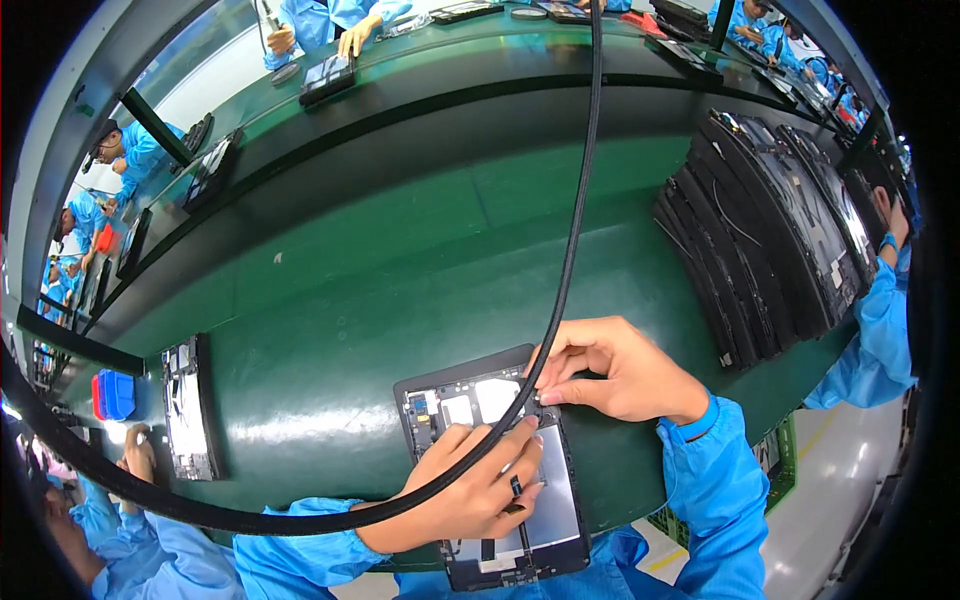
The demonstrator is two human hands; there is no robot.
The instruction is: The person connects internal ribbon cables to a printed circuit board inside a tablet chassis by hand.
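In front of me on the green bench lies an opened tablet [560, 500], its back off and its inner boards, shields and a large silvery panel showing. My left hand [465, 490] rests across the tablet's middle with fingers apart, a dark ring on one of them. Its fingertips reach toward the tablet's right edge. My right hand [615, 375] is at the tablet's upper right corner, thumb and forefinger pinched together. Whatever lies between those fingertips is too small to make out. A black cable [575, 230] crosses the view in front of my left hand and covers part of it.
Another opened tablet [187, 410] lies to the left, near blue bins [117, 395]. A tall stack of dark tablets [765, 240] stands at the right. A raised shelf [440, 95] curves along the back. Co-workers in blue sit around; one's sleeve [870, 335] is by the stack.
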